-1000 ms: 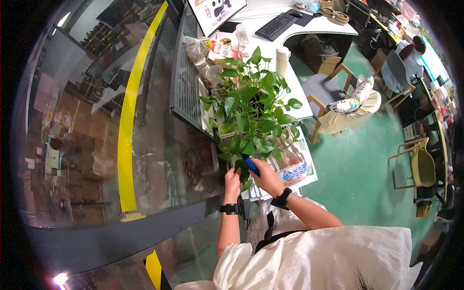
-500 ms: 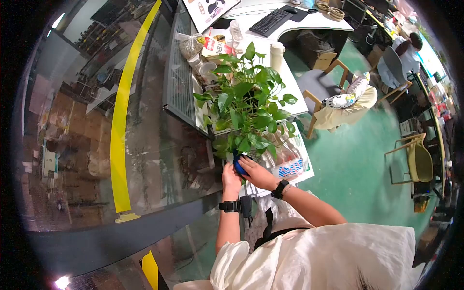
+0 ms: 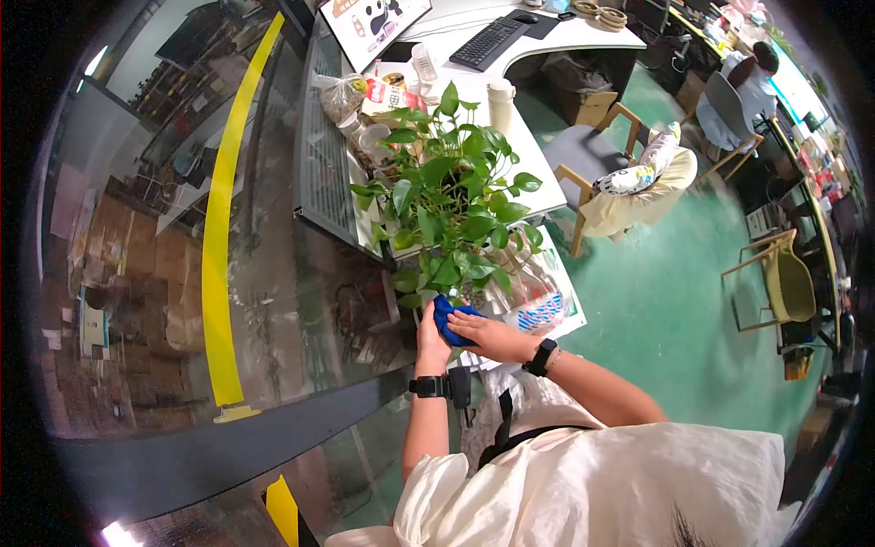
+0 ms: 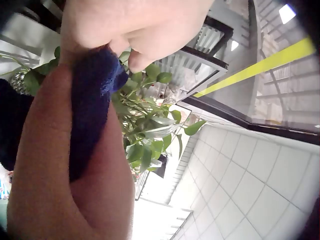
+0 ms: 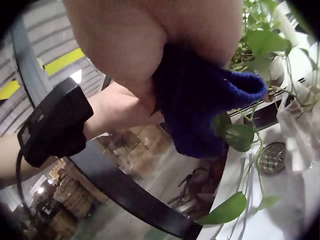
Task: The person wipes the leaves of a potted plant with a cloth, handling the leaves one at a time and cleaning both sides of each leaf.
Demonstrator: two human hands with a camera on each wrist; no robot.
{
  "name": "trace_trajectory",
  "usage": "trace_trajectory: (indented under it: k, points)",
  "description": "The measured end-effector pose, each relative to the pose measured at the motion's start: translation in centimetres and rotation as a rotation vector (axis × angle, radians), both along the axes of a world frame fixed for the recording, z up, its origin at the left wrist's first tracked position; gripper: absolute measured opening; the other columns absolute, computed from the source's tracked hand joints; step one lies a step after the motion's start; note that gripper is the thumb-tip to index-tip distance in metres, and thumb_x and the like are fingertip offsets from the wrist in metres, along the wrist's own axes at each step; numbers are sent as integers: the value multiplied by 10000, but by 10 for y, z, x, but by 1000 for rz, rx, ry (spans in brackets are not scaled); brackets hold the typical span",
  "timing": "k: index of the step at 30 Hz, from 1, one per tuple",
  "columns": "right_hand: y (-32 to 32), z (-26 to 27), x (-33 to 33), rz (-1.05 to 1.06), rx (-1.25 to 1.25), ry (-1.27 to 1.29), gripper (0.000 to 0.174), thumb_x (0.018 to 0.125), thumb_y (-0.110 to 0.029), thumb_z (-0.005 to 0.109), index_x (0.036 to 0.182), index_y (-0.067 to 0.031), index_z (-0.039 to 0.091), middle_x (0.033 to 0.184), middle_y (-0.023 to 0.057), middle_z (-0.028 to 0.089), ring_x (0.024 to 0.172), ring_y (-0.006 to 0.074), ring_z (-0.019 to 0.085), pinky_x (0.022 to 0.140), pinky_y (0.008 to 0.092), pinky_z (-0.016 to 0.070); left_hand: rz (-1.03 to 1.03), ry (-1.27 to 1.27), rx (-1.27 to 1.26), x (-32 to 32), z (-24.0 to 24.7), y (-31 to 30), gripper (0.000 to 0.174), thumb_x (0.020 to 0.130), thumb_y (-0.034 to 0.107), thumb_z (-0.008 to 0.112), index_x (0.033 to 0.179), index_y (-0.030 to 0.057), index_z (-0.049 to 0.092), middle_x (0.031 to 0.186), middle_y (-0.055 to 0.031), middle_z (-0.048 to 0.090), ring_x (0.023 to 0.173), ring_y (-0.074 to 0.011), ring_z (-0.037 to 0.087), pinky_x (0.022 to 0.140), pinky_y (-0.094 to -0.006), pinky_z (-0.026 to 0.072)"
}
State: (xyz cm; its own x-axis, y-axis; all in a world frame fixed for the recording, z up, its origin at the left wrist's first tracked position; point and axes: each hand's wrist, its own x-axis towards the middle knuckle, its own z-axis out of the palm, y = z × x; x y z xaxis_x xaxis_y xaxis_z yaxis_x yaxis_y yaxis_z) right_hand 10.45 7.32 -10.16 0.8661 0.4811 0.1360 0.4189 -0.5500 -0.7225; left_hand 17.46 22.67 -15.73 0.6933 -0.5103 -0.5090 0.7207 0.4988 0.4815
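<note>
A blue cloth (image 3: pixel 454 321) is bunched between the two hands, at the near edge of a leafy green plant (image 3: pixel 456 196). My left hand (image 3: pixel 432 342) holds its left side, fingers pointing toward the leaves. From the right, my right hand (image 3: pixel 501 339) lies over the cloth with its fingers stretched across; its thumb is hidden. The left wrist view shows the dark cloth (image 4: pixel 90 110) running up into a hand (image 4: pixel 135 25). In the right wrist view the cloth (image 5: pixel 195 105) hangs out from under my right hand (image 5: pixel 155 30). Whether a leaf is inside it, I cannot tell.
A grey partition (image 3: pixel 328 173) and a glass panel with yellow tape (image 3: pixel 219 246) stand left. Behind the plant are a white bottle (image 3: pixel 500 105), plastic cups and a keyboard (image 3: pixel 490 43). A plastic bag (image 3: pixel 524 296) lies beside the hands; a chair (image 3: pixel 592 155) stands right.
The cloth has spread out between the hands, and my right fingers have gone from curled round it to stretched over it. The view has shifted slightly, moving the plant left in the picture.
</note>
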Motion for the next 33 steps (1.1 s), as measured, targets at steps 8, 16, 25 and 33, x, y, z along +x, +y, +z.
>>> trace_trajectory:
  k: [8,16,25,33]
  points:
    - [-18,6,-13,88,30,116,484,845,-162,522,1289,-25,390,1271,166,455,1163,294,453,945,364,399,-50,42,16,-7,17,-11,523,926,436,308,1084,-8,534,1023,-149,608,955,-256,585,844,-376,467]
    - [-26,21,-22,80,142,473,435,864,-208,536,1269,-80,442,1005,144,609,808,259,602,731,346,462,-37,-178,212,-3,5,-10,264,892,148,498,1049,-60,539,988,-172,619,908,-250,609,804,-338,480]
    - [-48,18,-32,-302,672,766,403,875,-233,557,1227,-51,478,745,-22,540,618,55,468,538,212,397,2,-195,285,-8,-2,2,203,885,42,466,1044,-55,546,962,-133,621,855,-221,611,774,-314,483]
    - [-5,2,8,-263,298,111,495,821,-148,571,1265,-32,389,1142,242,519,1038,386,509,860,402,431,8,-291,443,-20,3,-5,325,782,-112,385,1053,-16,535,990,-98,592,893,-199,584,771,-316,474]
